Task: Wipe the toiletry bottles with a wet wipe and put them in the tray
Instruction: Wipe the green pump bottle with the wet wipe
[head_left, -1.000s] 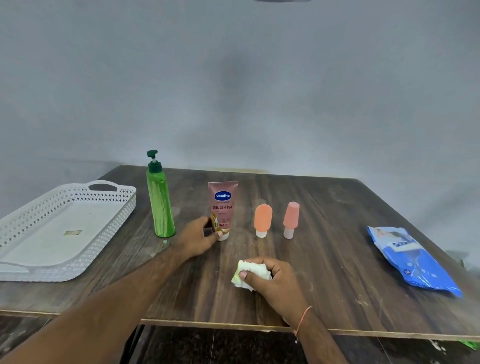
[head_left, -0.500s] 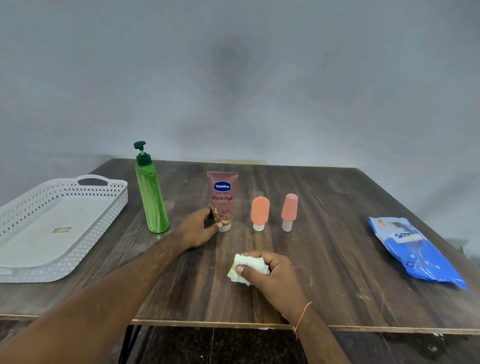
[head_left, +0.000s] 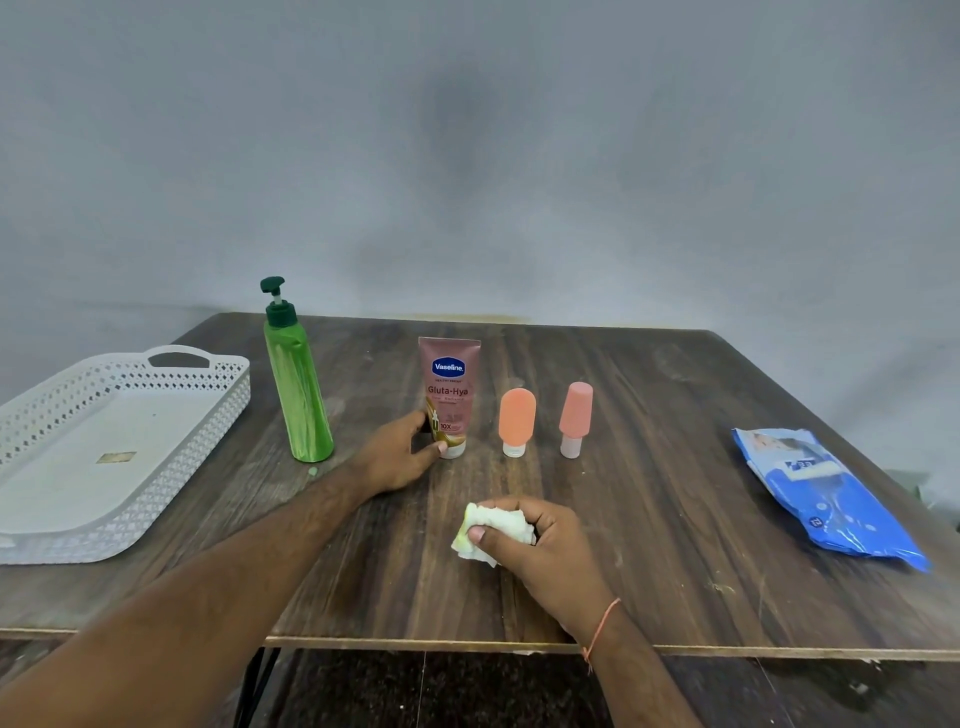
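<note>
The left hand (head_left: 397, 457) pinches the low end of the pink, soft plastic Vaseline lotion tube (head_left: 450, 395), upright on its cap at the table's twelve o'clock. It is probably light and tippy. The right hand (head_left: 537, 545) clenches a crumpled white wet wipe (head_left: 493, 530).

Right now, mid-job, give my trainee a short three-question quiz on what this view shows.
1. True or false: the white tray already holds a bottle.
2. Which item does the left hand grip at its base?
A. green pump bottle
B. Vaseline tube
C. blue wipes pack
3. Fill in: the right hand holds a crumpled ____ on the table.

Key: 1 false; 2 B; 3 wet wipe.
</note>
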